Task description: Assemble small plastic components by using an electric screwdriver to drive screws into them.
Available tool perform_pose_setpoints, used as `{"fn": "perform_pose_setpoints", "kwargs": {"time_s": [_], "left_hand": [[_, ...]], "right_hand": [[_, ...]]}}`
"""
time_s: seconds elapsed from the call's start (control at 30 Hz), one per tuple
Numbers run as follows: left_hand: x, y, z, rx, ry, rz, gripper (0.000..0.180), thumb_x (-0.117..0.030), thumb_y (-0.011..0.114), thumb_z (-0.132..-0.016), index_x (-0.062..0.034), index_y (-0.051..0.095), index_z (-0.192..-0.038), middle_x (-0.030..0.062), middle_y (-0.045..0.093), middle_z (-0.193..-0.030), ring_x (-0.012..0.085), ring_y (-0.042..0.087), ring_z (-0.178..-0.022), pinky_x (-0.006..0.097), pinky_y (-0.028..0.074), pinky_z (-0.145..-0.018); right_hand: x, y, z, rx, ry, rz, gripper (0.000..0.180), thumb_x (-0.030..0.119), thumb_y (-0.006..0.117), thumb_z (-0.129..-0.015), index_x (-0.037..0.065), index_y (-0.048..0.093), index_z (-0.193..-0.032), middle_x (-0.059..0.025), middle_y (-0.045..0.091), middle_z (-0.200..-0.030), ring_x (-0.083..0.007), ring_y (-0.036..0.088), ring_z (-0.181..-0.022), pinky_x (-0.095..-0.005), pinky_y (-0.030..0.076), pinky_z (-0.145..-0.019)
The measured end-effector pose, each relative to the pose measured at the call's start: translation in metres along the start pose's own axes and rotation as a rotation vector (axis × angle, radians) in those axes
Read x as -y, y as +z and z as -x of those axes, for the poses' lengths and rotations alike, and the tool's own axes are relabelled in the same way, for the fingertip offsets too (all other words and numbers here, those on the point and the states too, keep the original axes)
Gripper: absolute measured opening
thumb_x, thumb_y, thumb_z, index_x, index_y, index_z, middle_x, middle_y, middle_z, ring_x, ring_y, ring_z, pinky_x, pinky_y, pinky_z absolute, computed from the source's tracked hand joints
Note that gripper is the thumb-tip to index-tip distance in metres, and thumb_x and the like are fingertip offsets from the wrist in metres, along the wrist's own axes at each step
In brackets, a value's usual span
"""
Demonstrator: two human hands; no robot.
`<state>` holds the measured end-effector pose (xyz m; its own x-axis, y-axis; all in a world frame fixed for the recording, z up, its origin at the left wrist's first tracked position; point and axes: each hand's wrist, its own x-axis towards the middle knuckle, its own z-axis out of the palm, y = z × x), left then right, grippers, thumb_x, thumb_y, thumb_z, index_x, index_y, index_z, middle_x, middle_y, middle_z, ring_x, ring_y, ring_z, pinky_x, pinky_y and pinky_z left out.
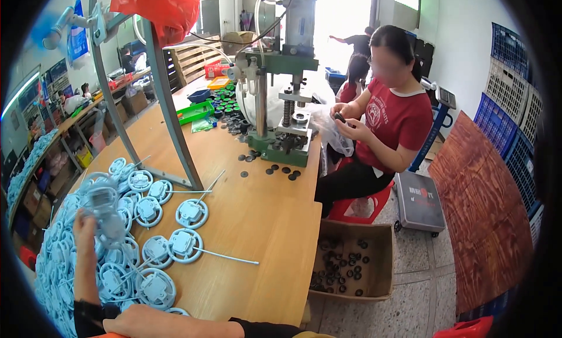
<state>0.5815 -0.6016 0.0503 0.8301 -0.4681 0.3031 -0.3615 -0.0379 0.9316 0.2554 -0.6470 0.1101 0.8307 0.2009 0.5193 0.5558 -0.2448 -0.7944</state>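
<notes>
My left hand [85,225] is raised over the left side of the table, its fingers closed on light blue plastic wheel parts [108,212]. Motion smears these parts, so how many there are I cannot tell. Under and around them lies a big heap of similar light blue wheels [64,279], shaped like toy steering wheels, some with thin rods sticking out. A few lie apart on the wood, such as one wheel [185,245] with a long rod pointing right. My right hand [120,323] is at the bottom edge, beside my left sleeve; its fingers are not clearly visible.
A green press [281,144] stands on the wooden table [252,221], behind a grey metal frame [170,103]. Black discs [285,170] lie near it. A co-worker in red [392,115] sits at right, handling a dark part. A cardboard box [351,291] of black rings is below.
</notes>
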Motion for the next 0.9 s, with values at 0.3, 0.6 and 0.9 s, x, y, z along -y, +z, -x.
{"fn": "perform_pose_setpoints", "kwargs": {"time_s": [0.3, 0.6, 0.9], "left_hand": [[0.028, -0.295, 0.109, -0.309, -0.279, 0.497, 0.034, -0.028, 0.052, -0.091, -0.0122, 0.052, -0.122, 0.0053, 0.057, -0.118, 0.0178, 0.056, -0.107, 0.031, 0.047, -0.087], [-0.037, -0.337, 0.334, -0.468, -0.231, 0.75, 0.042, -0.014, 0.053, -0.091, -0.0069, 0.045, -0.131, 0.0109, 0.053, -0.128, 0.0236, 0.049, -0.121, 0.043, 0.039, -0.104], [-0.087, -0.324, 0.582, -0.836, -0.103, 0.571, 0.032, -0.021, 0.056, -0.088, -0.0063, 0.054, -0.116, 0.0083, 0.062, -0.111, 0.0204, 0.057, -0.106, 0.041, 0.045, -0.094]], "right_hand": [[-0.009, 0.007, -0.001, 0.03, -0.059, 0.133, 0.036, 0.023, 0.074, -0.065, 0.005, 0.053, -0.087, -0.0166, 0.059, -0.069, -0.0395, 0.059, -0.071, -0.045, 0.047, -0.062], [-0.005, 0.016, -0.008, 0.142, 0.011, 0.038, 0.034, 0.023, 0.075, -0.068, 0.004, 0.053, -0.087, -0.0153, 0.061, -0.074, -0.0374, 0.06, -0.074, -0.042, 0.047, -0.064], [0.006, 0.058, 0.0, 0.128, 0.111, -0.12, 0.037, 0.007, 0.077, -0.072, 0.0, 0.06, -0.105, 0.0019, 0.057, -0.08, -0.0054, 0.051, -0.07, -0.023, 0.043, -0.061]]}}
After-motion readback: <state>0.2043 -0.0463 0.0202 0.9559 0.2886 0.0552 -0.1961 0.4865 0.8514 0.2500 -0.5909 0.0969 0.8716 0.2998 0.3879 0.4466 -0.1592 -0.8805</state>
